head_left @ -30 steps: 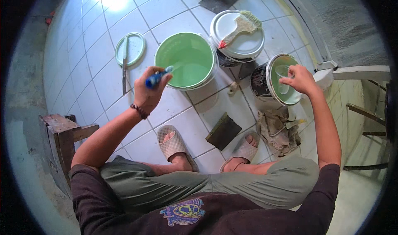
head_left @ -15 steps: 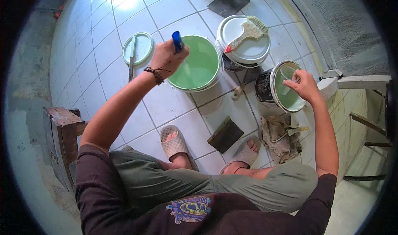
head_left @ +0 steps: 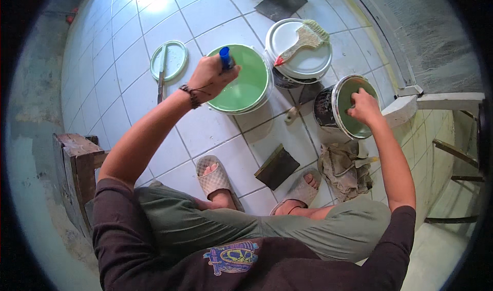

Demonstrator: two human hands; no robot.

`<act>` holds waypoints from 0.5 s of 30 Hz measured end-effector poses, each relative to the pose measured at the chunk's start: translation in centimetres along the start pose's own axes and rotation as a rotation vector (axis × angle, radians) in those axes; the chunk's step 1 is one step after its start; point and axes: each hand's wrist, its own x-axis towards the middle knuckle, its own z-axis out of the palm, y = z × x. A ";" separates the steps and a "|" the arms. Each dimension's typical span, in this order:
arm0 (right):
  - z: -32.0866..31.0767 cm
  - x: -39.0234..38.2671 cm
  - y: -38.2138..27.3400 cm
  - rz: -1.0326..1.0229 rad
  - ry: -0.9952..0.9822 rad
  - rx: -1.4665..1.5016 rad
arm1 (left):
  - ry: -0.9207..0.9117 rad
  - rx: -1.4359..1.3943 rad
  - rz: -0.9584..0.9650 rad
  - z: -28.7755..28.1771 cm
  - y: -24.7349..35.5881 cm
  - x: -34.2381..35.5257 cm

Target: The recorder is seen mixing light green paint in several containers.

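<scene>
hands [head_left: 209,78] over green paint buckets [head_left: 240,80]

blue-handled tool [head_left: 225,58] – upright over open green paint bucket [head_left: 244,80] | dark paint can [head_left: 344,107] – tilted, green inside

1. A large round white plastic paint bucket [head_left: 241,80], open and filled with light green paint, stands on the white tiled floor in the middle.
2. A second white round bucket closed with a white lid [head_left: 300,52] stands just beside it, at its right.
3. A dark, paint-stained metal paint can [head_left: 344,108] stands tilted further right; its green lid faces up.
4. A loose round pale green lid [head_left: 169,60] lies left of the open bucket.
</scene>
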 end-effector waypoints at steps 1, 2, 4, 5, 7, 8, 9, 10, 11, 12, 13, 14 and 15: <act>0.1 0.1 0.0 -0.011 -0.013 -0.046 | -0.049 0.034 -0.015 -0.5 -0.2 -0.1; 0.0 0.1 -0.2 -0.027 -0.025 -0.070 | 0.000 0.098 -0.009 -1.0 0.0 -0.2; -0.1 0.1 0.0 -0.034 -0.028 -0.079 | 0.077 0.122 0.022 -1.1 -1.6 0.5; 0.0 0.2 0.0 -0.043 -0.029 -0.086 | 0.129 0.097 0.054 -1.0 -1.7 0.8; 0.8 0.8 0.7 -0.043 0.010 -0.108 | 0.138 0.080 0.068 -0.3 -1.8 1.4; 1.6 1.4 1.1 -0.063 0.051 -0.121 | 0.152 0.081 0.071 0.2 -1.9 1.6; 1.8 1.6 0.9 -0.068 0.094 -0.116 | 0.111 0.065 0.023 0.4 -1.2 1.5; 1.6 1.7 1.1 -0.036 0.043 -0.133 | 0.077 0.017 0.000 0.8 -0.5 1.4; 1.6 2.0 0.7 -0.023 0.042 -0.138 | 0.047 -0.019 -0.027 0.7 0.0 1.0; 1.7 2.1 0.7 -0.032 0.021 -0.150 | 0.041 -0.031 -0.015 0.7 0.2 1.0; 1.9 2.3 0.7 -0.042 0.000 -0.160 | 0.013 -0.001 -0.006 0.5 0.2 1.0; 1.9 2.4 0.5 -0.026 -0.003 -0.165 | -0.015 0.028 0.003 0.4 0.1 1.0; 2.0 2.6 0.2 -0.042 -0.091 -0.188 | -0.021 0.022 0.014 0.2 0.2 1.0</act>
